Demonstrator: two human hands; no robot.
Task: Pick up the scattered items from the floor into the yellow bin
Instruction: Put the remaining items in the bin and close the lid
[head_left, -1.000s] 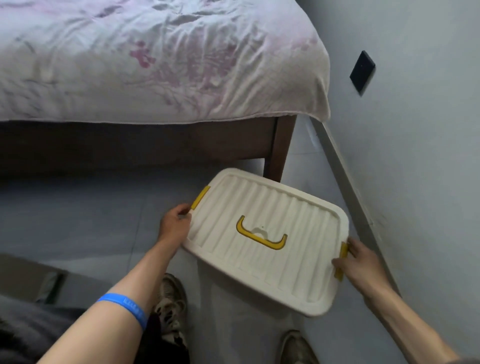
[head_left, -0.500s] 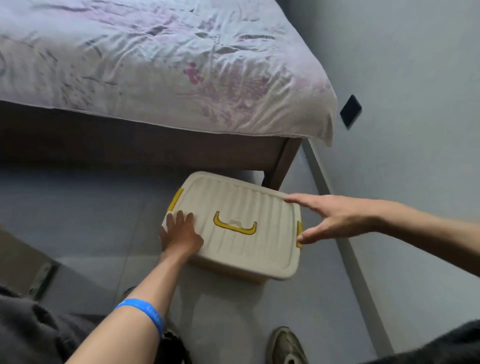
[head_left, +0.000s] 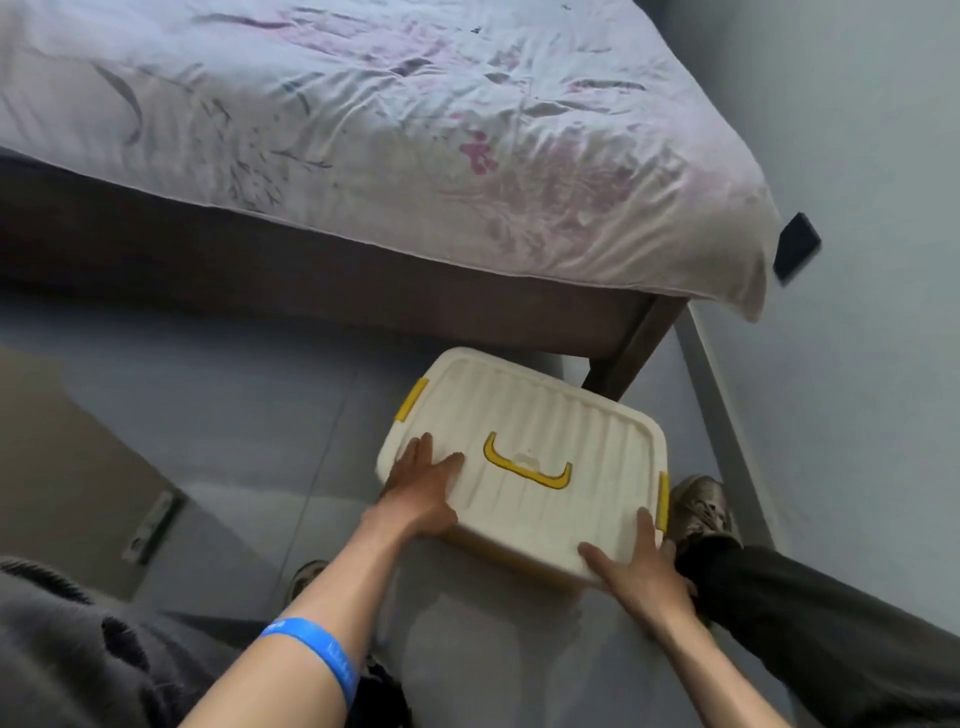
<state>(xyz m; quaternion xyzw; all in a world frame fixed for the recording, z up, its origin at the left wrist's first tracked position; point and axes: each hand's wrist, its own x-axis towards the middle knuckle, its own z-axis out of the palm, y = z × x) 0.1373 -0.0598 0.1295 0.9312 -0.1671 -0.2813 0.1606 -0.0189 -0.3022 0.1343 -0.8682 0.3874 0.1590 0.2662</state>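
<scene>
The yellow bin stands on the grey floor by the bed's corner leg, covered by a cream ribbed lid (head_left: 540, 431) with a yellow handle (head_left: 524, 465) and yellow side clips. Only a thin strip of the bin's yellow wall (head_left: 511, 560) shows under the lid's near edge. My left hand (head_left: 421, 493) lies flat on the lid's near left corner with fingers straight. My right hand (head_left: 636, 564) presses the near right corner, its fingers spread on top. No scattered items are in sight on the floor.
A bed (head_left: 363, 130) with a floral sheet fills the top, its dark frame and leg (head_left: 631, 348) just behind the bin. The wall (head_left: 857, 364) with a baseboard and a black socket (head_left: 797, 247) runs along the right. My shoe (head_left: 701, 506) stands beside the bin's right edge.
The lid was held tilted by both hands, then came down flat on the bin. My right hand, which reached out over the lid's far right, now presses its near right corner.
</scene>
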